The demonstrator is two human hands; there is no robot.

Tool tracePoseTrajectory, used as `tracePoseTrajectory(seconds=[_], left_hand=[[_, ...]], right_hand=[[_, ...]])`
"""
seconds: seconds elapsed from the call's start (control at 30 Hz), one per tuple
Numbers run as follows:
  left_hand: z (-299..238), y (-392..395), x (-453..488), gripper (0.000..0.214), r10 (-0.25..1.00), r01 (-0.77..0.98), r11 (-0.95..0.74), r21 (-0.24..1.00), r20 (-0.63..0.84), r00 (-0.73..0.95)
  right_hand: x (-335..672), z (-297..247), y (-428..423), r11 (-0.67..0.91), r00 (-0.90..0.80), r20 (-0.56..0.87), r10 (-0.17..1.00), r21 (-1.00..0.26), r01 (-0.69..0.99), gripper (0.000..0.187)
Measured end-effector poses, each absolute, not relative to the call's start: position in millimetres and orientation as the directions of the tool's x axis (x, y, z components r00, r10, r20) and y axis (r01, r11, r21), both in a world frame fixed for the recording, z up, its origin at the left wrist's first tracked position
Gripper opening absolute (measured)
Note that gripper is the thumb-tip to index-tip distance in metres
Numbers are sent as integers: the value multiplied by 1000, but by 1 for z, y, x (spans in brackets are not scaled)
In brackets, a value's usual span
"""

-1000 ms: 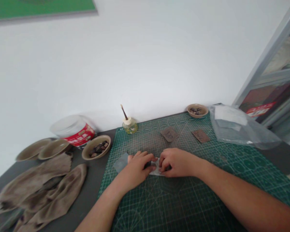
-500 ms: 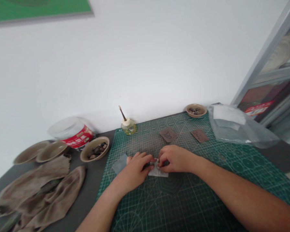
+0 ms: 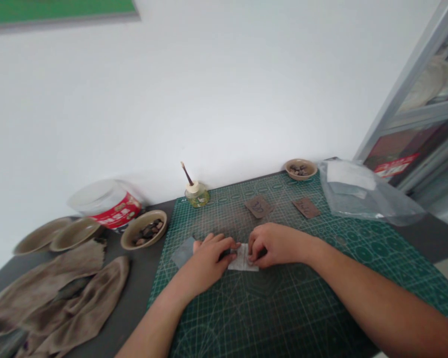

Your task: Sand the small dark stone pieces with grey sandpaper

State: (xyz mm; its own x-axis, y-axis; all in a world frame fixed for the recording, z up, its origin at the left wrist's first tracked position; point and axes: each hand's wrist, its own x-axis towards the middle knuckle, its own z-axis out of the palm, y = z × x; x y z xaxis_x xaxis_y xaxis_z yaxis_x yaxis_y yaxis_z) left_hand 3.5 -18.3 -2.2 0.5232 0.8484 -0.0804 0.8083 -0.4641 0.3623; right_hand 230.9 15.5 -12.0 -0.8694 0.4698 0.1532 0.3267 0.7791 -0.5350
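Observation:
A small pale sheet of paper (image 3: 242, 261) lies on the green cutting mat (image 3: 224, 318) between my hands. My left hand (image 3: 213, 257) holds the sheet at its left edge, with thumb and forefinger closed on it. My right hand (image 3: 276, 244) is bent into a pinch, its fingertips down on the sheet's right part; whatever is between them is too small or hidden to make out. Partly under my left hand is a grey sheet (image 3: 183, 252). Two brown squares with handwriting, one (image 3: 259, 206) and another (image 3: 306, 207), lie beyond my right hand.
A glass jar with a brush (image 3: 197, 194) stands at the mat's back. Bowls of small stones sit left (image 3: 144, 230) and back right (image 3: 300, 169). Further left are a plastic tub (image 3: 115, 211), nested bowls (image 3: 76, 234) and a brown cloth (image 3: 85, 308). A clear bag (image 3: 373, 199) lies right.
My right hand has slid slightly right across the pale sheet, so more of the sheet shows between the hands. My left hand stays in place on the sheet.

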Motion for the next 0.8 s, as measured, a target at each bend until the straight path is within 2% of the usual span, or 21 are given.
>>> tracePoseTrajectory(seconds=[0.1, 0.17, 0.27, 0.4, 0.57, 0.7, 0.8], left_hand=[[-2, -18, 3, 17, 850, 807, -465, 365, -73, 522], [-3, -19, 3, 17, 852, 808, -463, 364, -69, 519], [-3, -19, 3, 18, 852, 809, -464, 362, -67, 519], [-2, -20, 3, 18, 854, 813, -464, 352, -65, 516], [-2, -22, 5, 18, 850, 813, -489, 316, -35, 525], [3, -27, 9, 18, 836, 790, -534, 303, 49, 546], [9, -30, 11, 30, 822, 725, -555, 407, 136, 553]], right_hand=[[232, -11, 16, 778, -836, 171, 521, -499, 383, 12], [231, -11, 15, 799, -841, 190, 507, -471, 375, 12], [230, -11, 14, 806, -871, 180, 457, -498, 320, 13], [230, -12, 13, 782, -825, 198, 529, -491, 383, 12], [235, -11, 16, 771, -866, 155, 476, -548, 326, 12], [237, -7, 18, 729, -786, 211, 581, -565, 386, 11], [230, -4, 15, 662, -704, 277, 654, -659, 355, 14]])
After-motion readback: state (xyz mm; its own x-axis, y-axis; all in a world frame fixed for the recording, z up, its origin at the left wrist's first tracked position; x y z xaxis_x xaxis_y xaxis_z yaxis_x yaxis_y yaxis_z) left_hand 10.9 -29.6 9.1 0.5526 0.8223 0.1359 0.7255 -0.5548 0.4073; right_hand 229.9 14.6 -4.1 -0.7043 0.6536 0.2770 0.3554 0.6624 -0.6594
